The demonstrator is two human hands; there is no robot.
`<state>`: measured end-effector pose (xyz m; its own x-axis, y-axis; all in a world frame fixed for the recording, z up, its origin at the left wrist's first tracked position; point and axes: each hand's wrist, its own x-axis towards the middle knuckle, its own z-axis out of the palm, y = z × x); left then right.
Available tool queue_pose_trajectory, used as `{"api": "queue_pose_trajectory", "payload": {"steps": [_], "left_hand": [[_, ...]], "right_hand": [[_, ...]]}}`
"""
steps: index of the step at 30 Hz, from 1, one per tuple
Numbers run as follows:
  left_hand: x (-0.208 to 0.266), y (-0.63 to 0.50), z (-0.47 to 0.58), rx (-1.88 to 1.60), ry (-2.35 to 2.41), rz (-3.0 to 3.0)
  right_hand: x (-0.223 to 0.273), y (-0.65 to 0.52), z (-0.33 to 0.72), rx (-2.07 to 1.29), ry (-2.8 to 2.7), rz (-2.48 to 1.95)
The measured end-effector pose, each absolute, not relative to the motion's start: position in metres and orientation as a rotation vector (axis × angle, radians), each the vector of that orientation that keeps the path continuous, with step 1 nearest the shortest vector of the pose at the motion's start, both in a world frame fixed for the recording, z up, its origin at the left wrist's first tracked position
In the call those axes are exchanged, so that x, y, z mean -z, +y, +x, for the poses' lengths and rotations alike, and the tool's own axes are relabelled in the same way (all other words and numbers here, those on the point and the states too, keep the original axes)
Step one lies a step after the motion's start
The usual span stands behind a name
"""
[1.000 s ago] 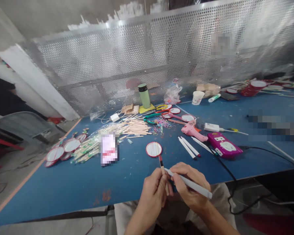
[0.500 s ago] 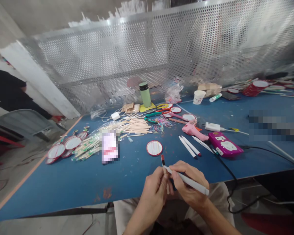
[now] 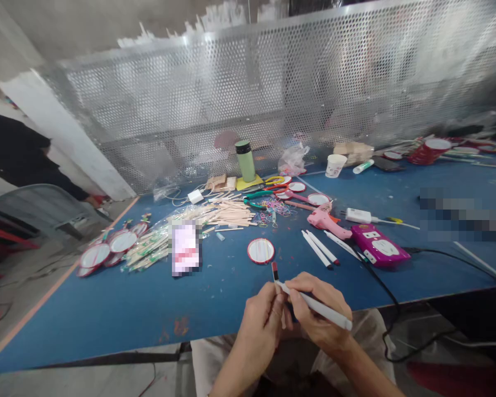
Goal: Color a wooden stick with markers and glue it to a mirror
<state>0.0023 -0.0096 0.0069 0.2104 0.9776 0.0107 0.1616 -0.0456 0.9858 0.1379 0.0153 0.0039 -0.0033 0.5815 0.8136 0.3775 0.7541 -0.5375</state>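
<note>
At the table's front edge, my left hand [image 3: 261,317] is closed around a thin wooden stick [image 3: 275,271] whose upper end is coloured red and black. My right hand [image 3: 320,306] grips a white marker pen [image 3: 330,314], its tip against the stick just below the black band. The lower part of the stick is mostly hidden by my fingers. Just beyond lies a round white disc with a red rim [image 3: 260,251]. Two white pens with dark ends [image 3: 319,249] rest to the right of it.
Bundled wooden sticks [image 3: 231,212], a phone [image 3: 185,248] and red-rimmed discs [image 3: 95,256] lie to the left. On the right are a pink glue gun [image 3: 327,220] and a purple power strip [image 3: 378,245] with cables. A green bottle [image 3: 245,162] stands behind. A person [image 3: 20,154] is at far left.
Both hands, the stick and the marker pen have barely moved. The person at the far left has shifted slightly.
</note>
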Motion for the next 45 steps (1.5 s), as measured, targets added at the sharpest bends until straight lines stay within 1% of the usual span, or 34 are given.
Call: {"api": "queue_pose_trajectory", "payload": {"steps": [13, 17, 24, 30, 36, 45], "left_hand": [[-0.004, -0.01, 0.002, -1.006, 1.142, 1.425], [-0.001, -0.008, 0.0, -1.006, 1.138, 1.421], [0.008, -0.008, -0.003, -0.992, 1.152, 1.404], [0.006, -0.008, -0.003, -0.997, 1.13, 1.364], [0.004, -0.009, 0.0, -1.057, 1.153, 1.355], [0.005, -0.009, 0.0, -1.061, 1.192, 1.36]], "right_hand": [[0.001, 0.015, 0.139, -0.195, -1.671, -0.667], [-0.001, 0.022, 0.158, -0.045, -1.78, -0.687], [-0.01, 0.049, 0.203, 0.389, -2.309, -1.039], [-0.006, 0.071, 0.21, 0.606, -2.438, -1.093], [-0.002, 0.078, 0.211, 0.653, -2.504, -1.112], [-0.004, 0.08, 0.213, 0.632, -2.509, -1.117]]}}
